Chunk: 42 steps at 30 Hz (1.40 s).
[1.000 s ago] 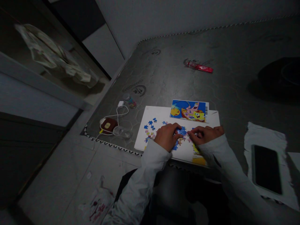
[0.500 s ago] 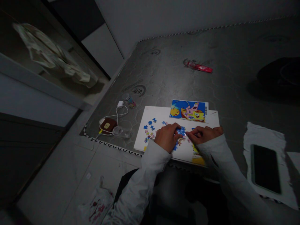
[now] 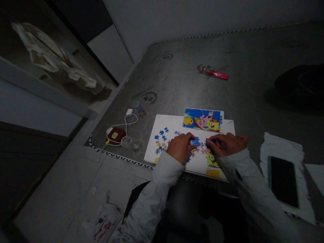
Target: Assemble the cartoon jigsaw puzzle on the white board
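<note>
My left hand (image 3: 179,146) lies over the white board, its thumb and index finger closed about the edges of a joined blue section of jigsaw puzzle (image 3: 194,141). Just right of that section, my right hand (image 3: 225,144) is closed in a pinch at a small dark bluish puzzle piece (image 3: 207,141), mostly covered by the fingertips. Pink pieces (image 3: 204,150) lie between the hands. A yellow cartoon section (image 3: 212,160) shows below my right hand. Loose blue pieces (image 3: 162,133) and multicoloured ones are scattered left of my left hand.
The white board (image 3: 150,148) carries a cartoon picture card (image 3: 201,119) at its far side. Left of it are a clear cup (image 3: 131,142), a brown box (image 3: 115,135), a white cable and a small jar (image 3: 139,108). A phone (image 3: 282,180) lies right; a red-handled object (image 3: 213,72) lies farther back.
My right hand has drawn a little to the right, away from the blue section, uncovering pink pieces and more of the yellow section. My left hand stays in place.
</note>
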Available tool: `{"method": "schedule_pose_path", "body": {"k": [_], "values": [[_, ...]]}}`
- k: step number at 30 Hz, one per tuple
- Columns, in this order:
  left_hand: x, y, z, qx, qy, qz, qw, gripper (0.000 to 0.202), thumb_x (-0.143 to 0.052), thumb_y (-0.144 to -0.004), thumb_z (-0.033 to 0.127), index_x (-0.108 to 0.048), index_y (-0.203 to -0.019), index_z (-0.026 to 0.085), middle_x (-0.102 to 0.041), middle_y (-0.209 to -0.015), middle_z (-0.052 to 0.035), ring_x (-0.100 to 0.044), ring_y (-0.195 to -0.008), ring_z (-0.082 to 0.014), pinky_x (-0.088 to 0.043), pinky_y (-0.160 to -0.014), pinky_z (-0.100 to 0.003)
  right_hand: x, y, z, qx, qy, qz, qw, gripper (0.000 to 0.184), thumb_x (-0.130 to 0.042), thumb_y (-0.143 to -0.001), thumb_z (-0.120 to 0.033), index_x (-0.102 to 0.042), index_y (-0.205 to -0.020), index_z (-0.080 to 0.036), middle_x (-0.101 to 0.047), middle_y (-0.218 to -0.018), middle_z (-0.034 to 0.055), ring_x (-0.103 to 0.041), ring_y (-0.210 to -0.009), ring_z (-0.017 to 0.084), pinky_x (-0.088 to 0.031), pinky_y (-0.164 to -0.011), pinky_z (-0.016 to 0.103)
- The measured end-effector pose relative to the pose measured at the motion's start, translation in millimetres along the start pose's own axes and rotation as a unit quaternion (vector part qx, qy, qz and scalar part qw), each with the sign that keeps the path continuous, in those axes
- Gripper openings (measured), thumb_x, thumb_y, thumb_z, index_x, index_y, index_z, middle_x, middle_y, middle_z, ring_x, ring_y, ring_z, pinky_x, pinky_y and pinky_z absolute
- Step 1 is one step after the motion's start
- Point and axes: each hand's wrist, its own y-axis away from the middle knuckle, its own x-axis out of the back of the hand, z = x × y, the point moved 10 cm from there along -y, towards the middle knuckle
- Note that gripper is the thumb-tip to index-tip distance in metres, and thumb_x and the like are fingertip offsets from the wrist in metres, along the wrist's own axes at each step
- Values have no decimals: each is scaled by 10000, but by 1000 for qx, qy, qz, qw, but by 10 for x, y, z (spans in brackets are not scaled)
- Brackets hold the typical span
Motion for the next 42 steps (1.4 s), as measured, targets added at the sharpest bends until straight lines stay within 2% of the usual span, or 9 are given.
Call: {"method": "schedule_pose_path", "body": {"k": [3, 7, 10, 16, 20, 24, 30, 36, 42], "values": [[3, -3, 23, 2, -11, -2, 1000, 328, -841, -1042, 273, -784, -1363, 239, -855, -1226, -82, -802, -1181, -296, -603, -1046, -393, -38, 12, 51, 20, -17, -22, 999, 410, -694, -1035, -620, -836, -866, -275, -711, -668, -23, -604, -699, 187, -246, -903, 423], [32, 18, 52, -4, -26, 0, 1000, 318, -815, -1056, 267, -777, -1371, 235, -844, -1247, -99, -801, -1194, -307, -607, -1058, -415, -66, 31, 193, -26, -15, -42, 999, 491, -625, -1067, -654, -848, -865, -267, -712, -682, 9, -585, -688, 204, -267, -926, 439], [139, 66, 33, -2, -40, 17, 999, 291, -783, -1072, 260, -772, -1362, 245, -836, -1263, -97, -797, -1198, -302, -607, -1050, -414, -66, 48, 250, -49, -9, -48, 998, 522, -606, -1062, -684, -851, -856, -272, -705, -662, 16, -576, -669, 210, -280, -938, 448], [376, 133, -26, 17, -112, 23, 993, 292, -666, -1123, 238, -785, -1386, 282, -823, -1320, -95, -813, -1149, -312, -627, -971, -431, -36, 65, 164, 4, -38, -37, 999, 488, -655, -1067, -681, -870, -862, -293, -687, -608, -13, -589, -644, 189, -268, -913, 429], [240, 60, 153, -61, -125, -25, 990, 299, -652, -1144, 279, -798, -1404, 301, -807, -1376, -90, -810, -1182, -306, -635, -971, -413, -119, 103, 36, 85, -61, -88, 991, 430, -752, -1019, -756, -892, -975, -353, -730, -654, -34, -632, -723, 194, -260, -918, 416], [31, -24, 292, -110, -128, -56, 984, 302, -662, -1151, 374, -793, -1413, 300, -808, -1394, -78, -805, -1216, -317, -643, -959, -413, -150, 149, -55, 158, -61, -88, 982, 422, -805, -980, -777, -888, -1062, -372, -805, -761, -35, -646, -769, 180, -238, -888, 407], [-36, -96, 284, -84, -114, -61, 988, 272, -720, -1119, 363, -811, -1361, 277, -828, -1359, -80, -793, -1261, -322, -630, -1007, -421, -289, 172, -4, 118, -54, -119, 984, 377, -798, -998, -737, -883, -1012, -369, -814, -762, -25, -653, -798, 205, -240, -897, 421], [-15, -114, 256, -58, -107, -48, 991, 257, -762, -1088, 337, -825, -1326, 263, -843, -1323, -82, -795, -1246, -330, -623, -1002, -417, -307, 162, -34, 87, -57, -98, 990, 396, -737, -1028, -728, -875, -941, -367, -759, -669, -29, -632, -757, 199, -245, -899, 428], [-26, -121, 243, -61, -111, -40, 991, 239, -780, -1072, 333, -833, -1298, 274, -847, -1294, -75, -802, -1209, -315, -620, -990, -402, -284, 149, -92, 105, -79, -73, 989, 314, -775, -1029, -656, -871, -931, -374, -759, -667, -48, -612, -731, 183, -237, -888, 425]]}}
